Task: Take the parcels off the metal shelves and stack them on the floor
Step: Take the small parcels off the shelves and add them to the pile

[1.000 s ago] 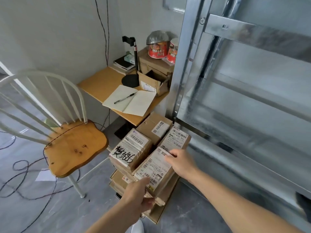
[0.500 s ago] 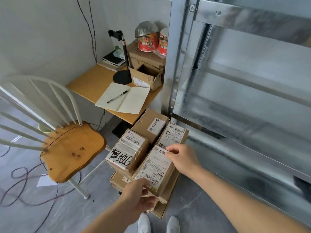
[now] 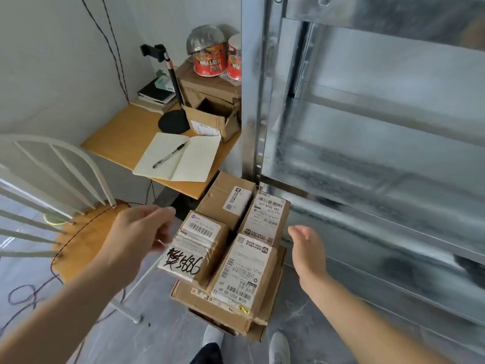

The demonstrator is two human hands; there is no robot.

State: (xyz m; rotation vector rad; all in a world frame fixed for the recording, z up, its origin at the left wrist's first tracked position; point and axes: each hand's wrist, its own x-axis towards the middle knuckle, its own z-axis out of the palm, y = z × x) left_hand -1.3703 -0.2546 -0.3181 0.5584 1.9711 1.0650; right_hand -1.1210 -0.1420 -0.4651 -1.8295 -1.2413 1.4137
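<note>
Right of the parcel stack, just beside it: metal shelves, every level in view bare. Under the stack: grey floor. Left of the stack, near: wooden chair, a cable trailing over its seat. Behind the stack: bench with an open notebook and a pen.

The stack itself: four labelled parcels packed tight as a top layer on wider, flatter cartons, with the marked parcel, black handwriting on its label, at front left.

Left hand just left of the stack, fingers loosely curled, holding nothing; touching the marked parcel's label or merely in front of it, cannot tell. Right hand just right of the stack, flat and spread, palm toward it, apart from it.

Likely trouble: a nudge from either hand tipping the tall top layer off the flatter cartons; bottom cartons looking crushed and skewed, so a lean toward the shoes under any added layer; the cable snagging a foot.

Hidden or unclear: the stack's lowest cartons, mostly covered; shelves cut off at top and right; a dark shape at the right edge and a brown patch at top right, possibly more parcels, unreadable.
</note>
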